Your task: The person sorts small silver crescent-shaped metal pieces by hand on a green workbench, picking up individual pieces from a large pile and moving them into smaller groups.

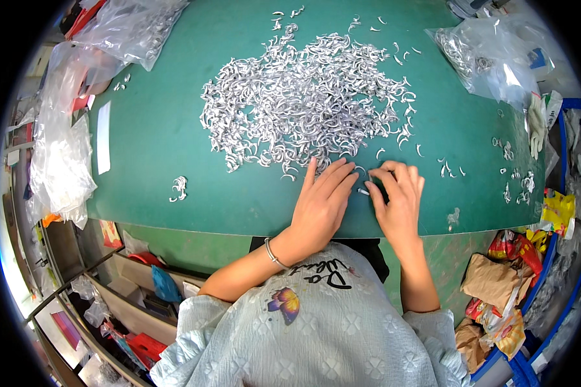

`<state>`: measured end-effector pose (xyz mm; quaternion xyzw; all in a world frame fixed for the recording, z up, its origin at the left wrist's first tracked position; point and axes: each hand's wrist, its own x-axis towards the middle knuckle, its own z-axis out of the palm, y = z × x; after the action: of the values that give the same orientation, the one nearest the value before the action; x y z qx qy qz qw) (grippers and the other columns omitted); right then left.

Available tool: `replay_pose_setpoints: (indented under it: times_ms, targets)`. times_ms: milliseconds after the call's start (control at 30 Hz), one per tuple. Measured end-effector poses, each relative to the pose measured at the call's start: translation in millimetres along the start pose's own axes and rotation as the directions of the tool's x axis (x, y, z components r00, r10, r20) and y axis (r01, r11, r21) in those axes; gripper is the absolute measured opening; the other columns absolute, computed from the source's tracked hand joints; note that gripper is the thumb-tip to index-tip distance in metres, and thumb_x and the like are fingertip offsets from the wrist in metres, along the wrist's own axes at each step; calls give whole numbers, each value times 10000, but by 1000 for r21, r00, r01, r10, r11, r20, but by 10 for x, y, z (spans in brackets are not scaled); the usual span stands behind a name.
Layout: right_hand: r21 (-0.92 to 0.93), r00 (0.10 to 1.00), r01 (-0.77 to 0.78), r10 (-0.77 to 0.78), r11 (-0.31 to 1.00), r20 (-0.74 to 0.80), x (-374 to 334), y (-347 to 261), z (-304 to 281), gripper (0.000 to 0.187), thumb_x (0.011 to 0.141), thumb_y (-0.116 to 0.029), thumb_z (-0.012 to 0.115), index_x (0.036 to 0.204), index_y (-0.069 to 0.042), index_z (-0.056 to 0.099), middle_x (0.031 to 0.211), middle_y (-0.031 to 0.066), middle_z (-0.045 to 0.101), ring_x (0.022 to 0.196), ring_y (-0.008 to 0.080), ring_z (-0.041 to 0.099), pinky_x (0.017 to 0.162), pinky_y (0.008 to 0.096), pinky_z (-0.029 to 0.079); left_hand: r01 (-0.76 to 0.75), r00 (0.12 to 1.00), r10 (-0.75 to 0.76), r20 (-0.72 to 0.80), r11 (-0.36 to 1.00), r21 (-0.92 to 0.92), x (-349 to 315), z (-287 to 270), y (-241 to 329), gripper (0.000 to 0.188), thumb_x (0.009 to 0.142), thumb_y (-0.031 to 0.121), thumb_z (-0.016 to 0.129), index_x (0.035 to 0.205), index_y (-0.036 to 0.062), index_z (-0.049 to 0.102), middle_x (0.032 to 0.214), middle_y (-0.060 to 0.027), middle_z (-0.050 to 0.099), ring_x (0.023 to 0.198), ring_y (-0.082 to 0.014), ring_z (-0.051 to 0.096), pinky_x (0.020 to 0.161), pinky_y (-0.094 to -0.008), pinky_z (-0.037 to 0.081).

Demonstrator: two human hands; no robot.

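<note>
A broad heap of small curved silver metal pieces (310, 103) lies on the green tabletop. My left hand (323, 203) rests palm down at its near edge, fingers stretched out and tips touching or just over the nearest pieces. To its right, my right hand (400, 197) has bent fingers, with a gap between thumb and forefinger. One loose metal piece (363, 191) is beside the right thumb tip, and another curved piece (360, 169) lies between the two hands. Whatever is under the fingers is hidden.
A small cluster of pieces (179, 188) sits left; further groups (526, 184) lie right. Clear plastic bags (484, 58) occupy the far right corner, others (61, 148) the left edge beside a white strip (104, 138). Open drawers (135, 309) stand below left, paper packages (494, 280) below right.
</note>
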<state>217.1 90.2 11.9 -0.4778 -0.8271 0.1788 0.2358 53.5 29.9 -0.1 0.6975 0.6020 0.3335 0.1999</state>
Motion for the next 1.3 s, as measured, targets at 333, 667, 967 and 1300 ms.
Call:
replay_pose_setpoints:
  times_ms: [333,667,967,1300]
  targets:
    - [91,991,3,9,996,-131,-123,95,-101,108,796,-9,714,887,-51,674,905,63,677,838,242,587,749,364,396,-44,999,44,15,999,15,45,13,16,343,845,-33,631,1185,5,627,1325,-134,577,1271,-313,526,1128,-566,286]
    - [-236,894,-251,131,939,-430,-160,1119,-511,99,864,-23,668,960,-28,690,982,128,649,930,297,580,839,401,458,-181,972,187,143,982,-54,17,129,75,390,748,-59,618,1138,-64,617,1278,-206,555,1142,-377,554,977,-447,479]
    - [134,998,-23,31,991,-58,-147,320,-19,160,824,23,678,981,-1,669,980,131,592,913,317,583,789,403,486,-159,983,163,86,986,-53,-18,152,91,395,766,-80,608,1161,-55,612,1247,-188,574,1130,-361,564,943,-428,495]
    - [138,994,81,-69,987,-86,238,243,24,152,841,21,657,993,14,657,1017,137,599,937,336,588,808,407,490,-110,994,108,-24,970,-216,-115,149,138,356,762,-111,654,1102,-7,646,1168,-162,606,1037,-335,608,874,-414,511]
